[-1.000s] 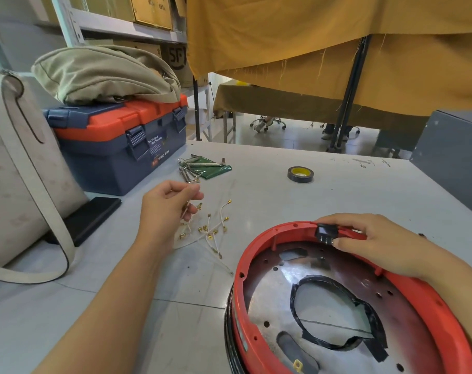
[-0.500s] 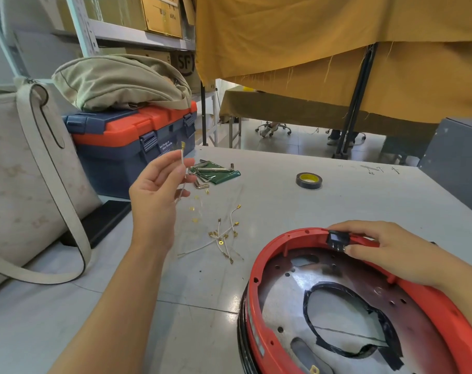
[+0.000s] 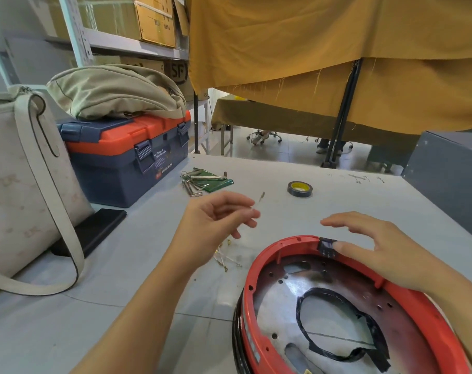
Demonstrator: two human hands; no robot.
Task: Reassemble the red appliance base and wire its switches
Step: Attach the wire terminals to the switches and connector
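Note:
The red appliance base (image 3: 262, 268) lies open side up at the lower right, with a metal plate and black tape ring inside. A small black switch (image 3: 326, 245) sits in its far rim. My right hand (image 3: 386, 252) rests on that rim with the thumb against the switch and the fingers spread. My left hand (image 3: 218, 222) hovers left of the base and pinches a thin white wire (image 3: 260, 197) with a brass terminal at its tip. Several more white wires (image 3: 224, 259) lie on the table under that hand.
A blue and orange toolbox (image 3: 127, 157) with a khaki bag on it stands at the left, beside a pale handbag (image 3: 21, 190) and a black phone (image 3: 91, 228). Hex keys on a green pouch (image 3: 205, 180) and a tape roll (image 3: 299, 188) lie further back. A grey box (image 3: 451, 179) is at the right.
My left hand lifted one wire out of the pile and carried it right, toward the base. My right hand's fingers have spread, the thumb staying on the switch.

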